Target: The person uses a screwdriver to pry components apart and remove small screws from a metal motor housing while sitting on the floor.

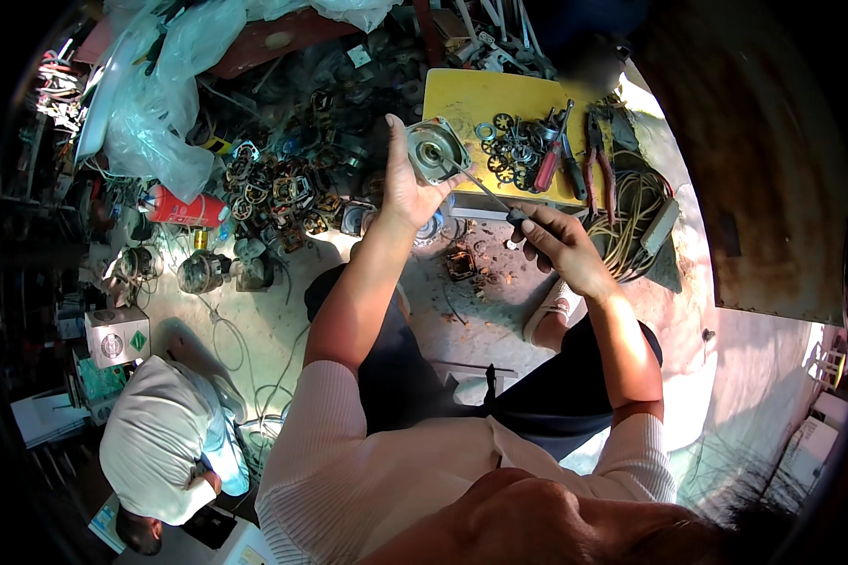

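My left hand (405, 186) holds up a square metal motor end cover (454, 148) by its left and lower edges, thumb stretched upward. Its round hollow with a central bore faces me. Closed around a dark handle, my right hand (571, 247) grips a screwdriver (486, 192). The long thin shaft slants up and left, and its tip reaches into the cover's hollow. Whether the tip touches the bore cannot be made out. Just beyond my hands is a yellow board (457, 94) bearing several dark rings and small round parts (509, 155).
A red-handled screwdriver (548, 165) and pliers (595, 169) lie on the board's right side, near coiled wire (631, 226). Motor parts (287, 193) are heaped at the left, beside a red cylinder (187, 207). Another person (155, 438) bends over at lower left.
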### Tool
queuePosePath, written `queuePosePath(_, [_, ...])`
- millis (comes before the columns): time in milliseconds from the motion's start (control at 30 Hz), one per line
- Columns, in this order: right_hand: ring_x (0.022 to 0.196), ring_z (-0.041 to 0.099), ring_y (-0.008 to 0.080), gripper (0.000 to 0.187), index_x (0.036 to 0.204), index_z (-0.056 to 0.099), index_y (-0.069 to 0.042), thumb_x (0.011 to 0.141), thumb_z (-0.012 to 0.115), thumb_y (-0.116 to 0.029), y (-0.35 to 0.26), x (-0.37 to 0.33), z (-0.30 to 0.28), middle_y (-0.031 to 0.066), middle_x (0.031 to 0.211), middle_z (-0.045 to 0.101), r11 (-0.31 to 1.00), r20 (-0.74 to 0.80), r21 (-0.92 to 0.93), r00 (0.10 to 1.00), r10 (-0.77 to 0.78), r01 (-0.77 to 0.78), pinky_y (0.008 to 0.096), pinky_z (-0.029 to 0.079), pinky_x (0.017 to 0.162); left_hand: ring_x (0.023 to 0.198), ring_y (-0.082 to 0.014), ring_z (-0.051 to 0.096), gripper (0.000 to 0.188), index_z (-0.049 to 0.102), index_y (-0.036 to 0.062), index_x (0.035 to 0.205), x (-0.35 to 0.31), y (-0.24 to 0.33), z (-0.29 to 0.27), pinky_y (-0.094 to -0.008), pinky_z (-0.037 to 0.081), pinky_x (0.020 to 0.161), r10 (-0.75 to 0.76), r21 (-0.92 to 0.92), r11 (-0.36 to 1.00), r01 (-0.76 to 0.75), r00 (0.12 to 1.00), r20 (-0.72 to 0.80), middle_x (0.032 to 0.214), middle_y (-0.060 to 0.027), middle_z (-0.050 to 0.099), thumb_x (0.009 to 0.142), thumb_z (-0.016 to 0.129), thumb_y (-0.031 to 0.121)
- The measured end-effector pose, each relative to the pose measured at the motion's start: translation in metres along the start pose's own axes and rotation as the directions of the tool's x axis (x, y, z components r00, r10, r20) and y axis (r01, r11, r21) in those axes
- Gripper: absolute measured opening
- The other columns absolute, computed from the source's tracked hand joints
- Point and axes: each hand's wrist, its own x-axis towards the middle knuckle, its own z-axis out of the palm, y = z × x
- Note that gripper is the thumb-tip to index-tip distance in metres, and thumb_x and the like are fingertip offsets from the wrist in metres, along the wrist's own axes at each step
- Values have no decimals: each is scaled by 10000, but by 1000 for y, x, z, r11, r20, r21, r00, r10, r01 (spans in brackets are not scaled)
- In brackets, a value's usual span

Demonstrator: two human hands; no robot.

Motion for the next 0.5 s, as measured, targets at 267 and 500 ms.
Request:
queuePosePath(267, [719, 540, 40, 376, 1340, 554, -55, 1019, 537, -251, 7, -5, -16, -21, 899, 629, 998, -72, 65, 997, -8, 12, 197, 427, 539, 1197, -228, 527, 875, 441, 58, 1394, 20, -24, -12, -381, 405, 1048, 163, 400, 900, -173, 985, 58, 1316, -105, 531, 868, 464, 757])
queuePosePath(500, [727, 545, 49, 390, 1340, 544, -37, 1017, 539, -256, 4, -10, -23, -18, 908, 631, 998, -210, 63, 978, 7, 6, 188, 424, 558, 1227, -313, 485, 734, 540, 102, 1301, 16, -18, 11, -411, 358, 1061, 418, 852, -161, -498, 748, 515, 1319, -134, 497, 757, 782, 531])
